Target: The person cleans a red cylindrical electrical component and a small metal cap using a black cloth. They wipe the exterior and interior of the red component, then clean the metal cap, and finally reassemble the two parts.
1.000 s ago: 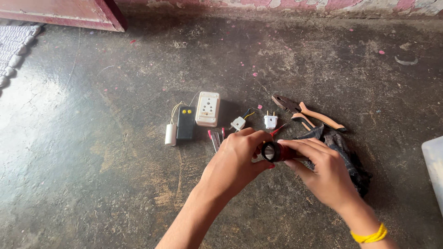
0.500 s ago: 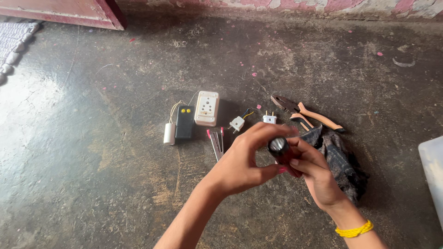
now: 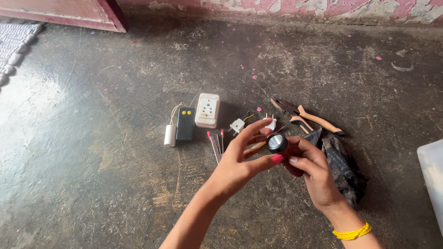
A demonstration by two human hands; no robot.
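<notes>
Both my hands hold a small black round part with a shiny silver face [image 3: 277,142] above the floor. My left hand [image 3: 240,163] pinches it from the left with thumb and fingertips. My right hand [image 3: 313,173], with a yellow band at the wrist, grips it from the right and below. Just behind the hands on the floor lie a white socket plate [image 3: 207,110], a black box with two yellow dots [image 3: 185,123], a white cylinder on wires [image 3: 170,135], two small white plugs [image 3: 237,125], and red-handled probes [image 3: 215,144].
Orange-handled pliers [image 3: 308,117] lie to the right of the parts, beside a dark crumpled cloth [image 3: 344,166]. A pale container edge [image 3: 433,177] shows at the right border. A woven mat [image 3: 16,44] and a red door frame [image 3: 64,14] are at the far left.
Both hands have lifted the small round part slightly and turned it so its silver face points up at the camera. The parts on the floor have not moved.
</notes>
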